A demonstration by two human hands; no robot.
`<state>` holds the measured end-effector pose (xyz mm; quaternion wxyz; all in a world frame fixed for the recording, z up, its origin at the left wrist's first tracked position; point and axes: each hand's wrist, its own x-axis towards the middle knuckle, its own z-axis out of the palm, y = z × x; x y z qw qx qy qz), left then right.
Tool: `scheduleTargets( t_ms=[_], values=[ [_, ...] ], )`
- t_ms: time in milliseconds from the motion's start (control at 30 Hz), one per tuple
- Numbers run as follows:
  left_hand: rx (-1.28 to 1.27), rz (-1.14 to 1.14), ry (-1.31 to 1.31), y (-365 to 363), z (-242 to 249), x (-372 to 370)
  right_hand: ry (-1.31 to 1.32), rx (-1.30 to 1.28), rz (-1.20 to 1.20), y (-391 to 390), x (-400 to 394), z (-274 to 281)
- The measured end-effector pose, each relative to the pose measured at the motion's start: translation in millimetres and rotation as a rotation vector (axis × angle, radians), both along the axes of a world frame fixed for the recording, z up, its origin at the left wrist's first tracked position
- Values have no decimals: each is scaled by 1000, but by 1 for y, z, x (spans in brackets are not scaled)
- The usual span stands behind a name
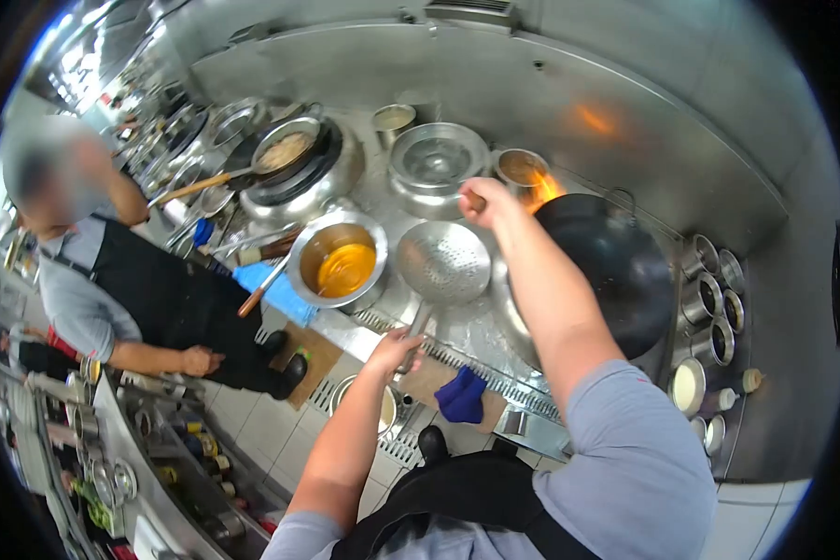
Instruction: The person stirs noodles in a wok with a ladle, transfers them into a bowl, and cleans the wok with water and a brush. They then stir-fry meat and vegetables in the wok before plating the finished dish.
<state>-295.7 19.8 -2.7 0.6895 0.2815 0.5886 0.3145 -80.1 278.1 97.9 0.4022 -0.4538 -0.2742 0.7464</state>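
Note:
My left hand (397, 353) is closed round the handle of a perforated metal skimmer (443, 263), whose round bowl is held over the steel counter. My right hand (491, 203) is a fist with the brown end of a wooden handle (476, 200) sticking out of it. The rest of that tool is hidden. A large black wok (607, 280) sits to the right, partly behind my right forearm, with orange flame (543, 189) at its far left edge. Left of the skimmer stands a metal pot (301, 266) with orange-yellow liquid (346, 271) in it.
A metal basin (438, 159) and a small steel pot (521, 166) stand behind. Several seasoning containers (702, 301) line the right side. A blue-purple cloth (461, 395) lies at the counter's front edge. A person in a black apron (173, 294) stands at left, beside a wooden-handled pan (285, 147).

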Motion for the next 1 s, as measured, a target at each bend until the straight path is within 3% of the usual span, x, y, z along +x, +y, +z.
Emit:
scheduleTargets(
  t_ms=[133, 300, 367, 400, 467, 600, 667, 733, 767, 800, 867, 900, 933, 1000],
  values=[
    [23, 98, 18, -35, -14, -5, 491, -254, 14, 1, 15, 32],
    [53, 170, -71, -103, -27, -37, 576, -228, -185, 13, 72, 83],
    [12, 158, 58, -131, -48, -56, 642, -123, -175, 23, 108, 105],
    [-4, 161, 71, -145, -52, -62, 672, -130, -315, 23, 123, 120],
    [-26, 155, 77, -168, -65, -75, 499, -82, -397, 33, 164, 137],
    [-204, -87, 188, -203, -108, -102, 219, -5, -565, 9, 250, 152],
    [-272, -159, 193, -218, -110, -103, 94, -79, -615, -13, 293, 151],
    [-174, -535, 544, -221, -78, -95, -170, -115, -598, -52, 324, 148],
    [-116, -556, 634, -225, -69, -91, -258, -182, -564, -67, 345, 144],
    [-114, -566, 634, -230, -81, -94, -380, -179, -591, -88, 359, 141],
    [204, -894, 830, -239, -129, -113, -496, -185, -632, -138, 389, 133],
    [482, -1068, 919, -239, -151, -114, -633, -212, -560, -162, 405, 129],
    [486, -1081, 918, -237, -153, -101, -769, -241, -483, -185, 416, 126],
    [224, -793, 741, -238, -165, -74, -868, -277, -470, -232, 432, 120]
  ],
)
